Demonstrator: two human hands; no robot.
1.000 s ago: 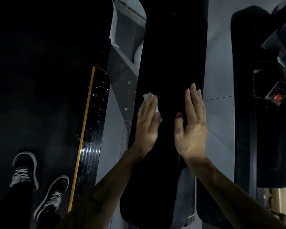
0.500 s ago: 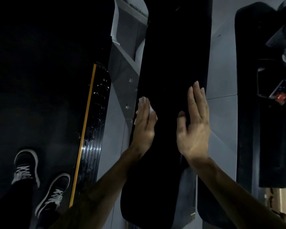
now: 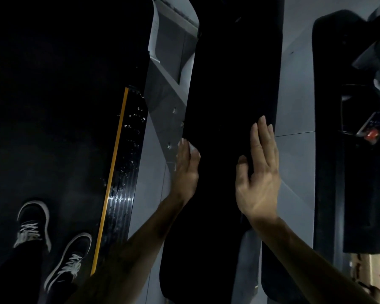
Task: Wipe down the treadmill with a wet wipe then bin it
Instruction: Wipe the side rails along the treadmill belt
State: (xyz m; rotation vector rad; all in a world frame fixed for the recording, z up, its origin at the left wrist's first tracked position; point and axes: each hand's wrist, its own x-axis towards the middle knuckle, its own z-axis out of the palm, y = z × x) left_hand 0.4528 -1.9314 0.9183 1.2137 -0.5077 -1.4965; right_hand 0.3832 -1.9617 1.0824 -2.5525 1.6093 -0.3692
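A person leans over the long black matte panel of the treadmill [image 3: 233, 88], which runs from twelve to six o'clock through the middle of the view. The left hand [image 3: 187, 172] lies flat on the panel's left edge with its fingers straight and together, pressing a small white wet wipe [image 3: 193, 147] beneath them; only a pale sliver of it shows at the fingertips, at about twelve o'clock from the knuckles. The right hand [image 3: 258, 172] is spread open, fingers straight and thumb apart, holding nothing, over the panel's right side; whether it touches the surface cannot be told. The wipe looks thin, limp and very light, so it will likely bunch or slip out unless the flat fingers keep steady pressure on it, and being damp it should cling a little to the smooth panel. To bin it, pinching the exposed edge at the fingertips and gathering it into the palm seems the surest hold. At seven o'clock two black lace-up shoes with white soles [image 3: 53, 242] stand on the dark belt beside a yellow-striped side rail [image 3: 112, 178].
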